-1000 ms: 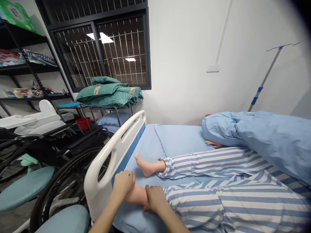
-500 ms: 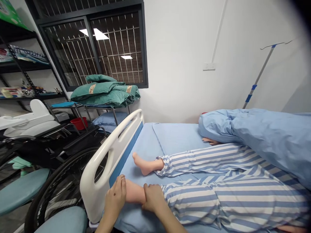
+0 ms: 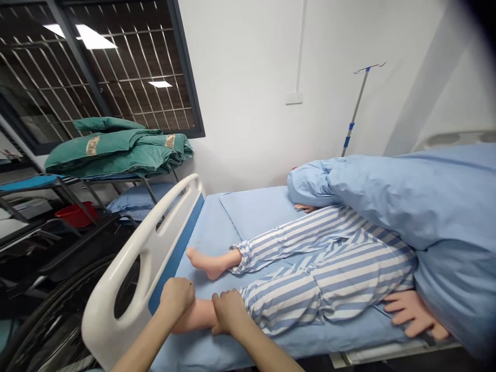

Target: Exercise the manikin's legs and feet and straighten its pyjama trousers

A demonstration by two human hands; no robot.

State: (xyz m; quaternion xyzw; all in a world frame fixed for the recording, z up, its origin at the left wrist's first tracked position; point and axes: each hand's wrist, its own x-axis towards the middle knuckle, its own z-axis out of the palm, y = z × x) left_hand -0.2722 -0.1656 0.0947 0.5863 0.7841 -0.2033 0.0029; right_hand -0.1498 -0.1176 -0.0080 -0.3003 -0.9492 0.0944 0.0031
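While the near leg (image 3: 204,313) lies lengthwise left to right on the bed (image 3: 258,204), its foot (image 3: 183,324) by the footboard (image 3: 96,316), the left hand's (image 3: 178,295) grip clasps that foot, the right hand's (image 3: 230,312) the leg farther right, beside the striped trousers (image 3: 289,306).

Curved white footboard (image 3: 98,315): smooth moulded plastic, semi-gloss. Pale-pink bare lower leg (image 3: 202,314): smooth, low-sheen, rubber or plastic in look; which, cannot be determined. Blue-and-white striped trousers (image 3: 321,279): matt cloth, creased. Light-blue flat bed sheet (image 3: 251,209): matt cloth, lightly wrinkled. Folded dark-green quilt (image 3: 124,155): soft cloth, slight sheen. Slim grey pole (image 3: 360,98): smooth metal. Red tub (image 3: 79,216): smooth plastic.
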